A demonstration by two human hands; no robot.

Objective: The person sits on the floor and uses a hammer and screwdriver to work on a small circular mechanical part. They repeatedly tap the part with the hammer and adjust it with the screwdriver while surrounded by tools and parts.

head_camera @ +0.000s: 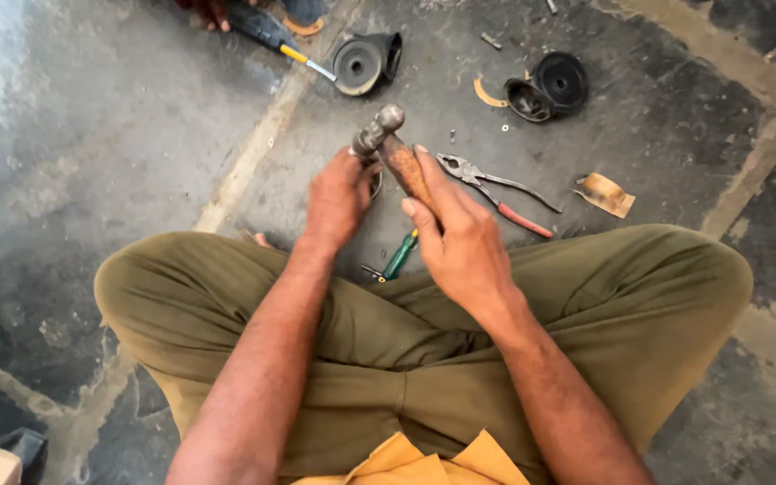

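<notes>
Hammer (394, 153) sits near the centre of the frame, a little above the middle, its metal head up and to the left and its worn wooden handle running down to the right into your right hand (460, 238). Your right fingers (433, 180) are closed around that handle, the forefinger laid along it. Your left hand (339, 198) is just beside the hammer head, its fingers curled shut over a small round metal part (376, 182) on the floor; only an edge of that part shows, so you cannot tell what it is.

You sit cross-legged on the dark concrete floor (92, 135), knees in olive trousers (388, 350) spreading to the left and right edges of the lower frame. Between your forearms, just below the hands, lies a green-handled screwdriver (397, 258). To the right of the hammer lie pliers (496, 190) with red-sleeved handles, jaws pointing to the upper left. Further right is a scrap of brown cardboard (605, 194).

At the upper centre a black cup-shaped rubber part (365, 63) lies with a yellow-and-black screwdriver (271, 36) touching it, another person's hand (208, 11) at the top edge by that tool's handle. At the upper right sit two more black rubber parts (548, 87), close together.
</notes>
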